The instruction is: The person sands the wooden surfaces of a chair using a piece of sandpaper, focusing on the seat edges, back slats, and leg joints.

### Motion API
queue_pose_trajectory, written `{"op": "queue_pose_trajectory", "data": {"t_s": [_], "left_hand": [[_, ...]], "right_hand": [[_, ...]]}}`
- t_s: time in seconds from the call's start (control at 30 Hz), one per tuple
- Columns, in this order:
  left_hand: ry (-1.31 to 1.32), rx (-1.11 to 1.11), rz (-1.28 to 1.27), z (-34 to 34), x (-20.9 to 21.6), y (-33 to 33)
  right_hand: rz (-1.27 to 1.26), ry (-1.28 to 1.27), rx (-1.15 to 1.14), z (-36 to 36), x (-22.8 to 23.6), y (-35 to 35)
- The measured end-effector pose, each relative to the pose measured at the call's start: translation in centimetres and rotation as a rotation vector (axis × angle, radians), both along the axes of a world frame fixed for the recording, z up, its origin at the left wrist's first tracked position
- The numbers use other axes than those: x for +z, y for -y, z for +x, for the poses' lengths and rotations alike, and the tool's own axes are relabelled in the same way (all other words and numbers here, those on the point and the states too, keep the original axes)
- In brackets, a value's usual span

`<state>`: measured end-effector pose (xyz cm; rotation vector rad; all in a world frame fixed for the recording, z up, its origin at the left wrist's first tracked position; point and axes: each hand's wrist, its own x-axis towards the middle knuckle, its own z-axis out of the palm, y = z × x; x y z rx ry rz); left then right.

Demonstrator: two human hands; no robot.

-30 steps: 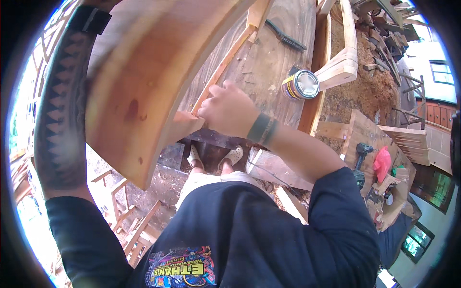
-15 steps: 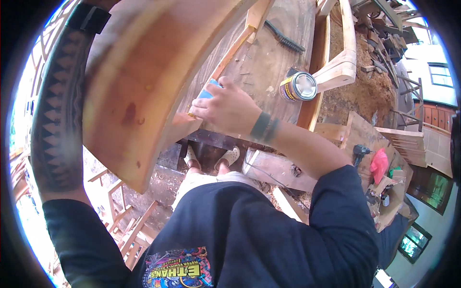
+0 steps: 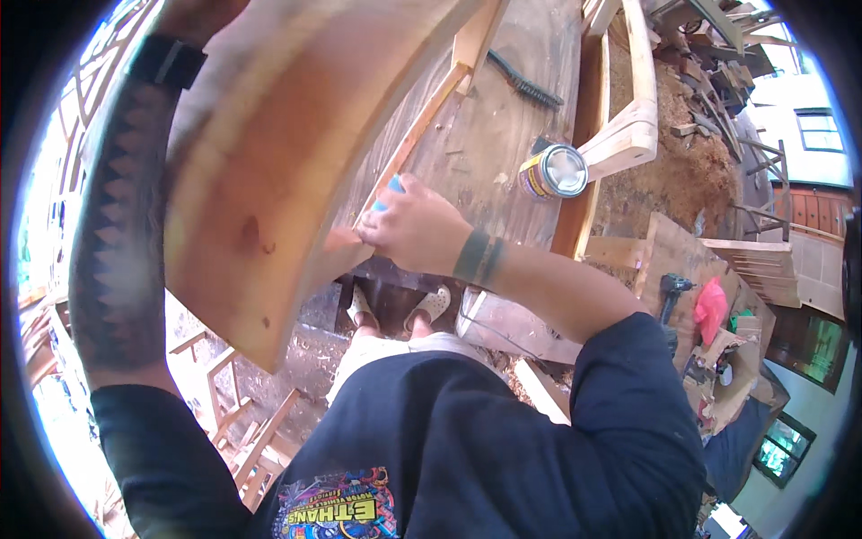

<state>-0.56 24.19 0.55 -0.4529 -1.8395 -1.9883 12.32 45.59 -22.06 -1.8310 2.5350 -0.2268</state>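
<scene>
A curved, reddish-brown wooden panel [image 3: 278, 189] stands tilted on the left and in the middle, part of a wooden furniture piece. My right hand [image 3: 417, 225] is closed around a small blue pad [image 3: 388, 190], mostly hidden by the fingers. It presses against the lower end of a narrow wooden rail [image 3: 422, 126] beside the panel. At the upper left, my left hand [image 3: 205, 16] reaches to the far end of the panel. Its fingers are cut off by the picture's edge, so their grip is hidden.
An open tin can [image 3: 530, 175] and a dark-bristled brush [image 3: 525, 81] rest on the wooden worktop [image 3: 485, 153]. A pale wooden frame [image 3: 628, 126] borders it on the right. Farther right are a cordless drill [image 3: 673, 292] and pink cloth [image 3: 709, 310]. Wood pieces [image 3: 260, 431] lie lower left.
My right hand has slid with the blue pad down the rail, slightly nearer my body. My left arm and the panel have shifted slightly in view.
</scene>
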Motion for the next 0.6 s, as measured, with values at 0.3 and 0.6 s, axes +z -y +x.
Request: {"op": "queue_pose_trajectory", "data": {"t_s": [0.3,0.6], "left_hand": [[-0.128,0.201,-0.230,-1.6,-0.2,0.4],[-0.113,0.241,-0.308,0.6,-0.1,2.2]], "right_hand": [[-0.035,-0.359,-0.342,-18.7,-0.4,-5.6],[-0.181,-0.314,-0.375,-25.5,-3.9,11.0]]}}
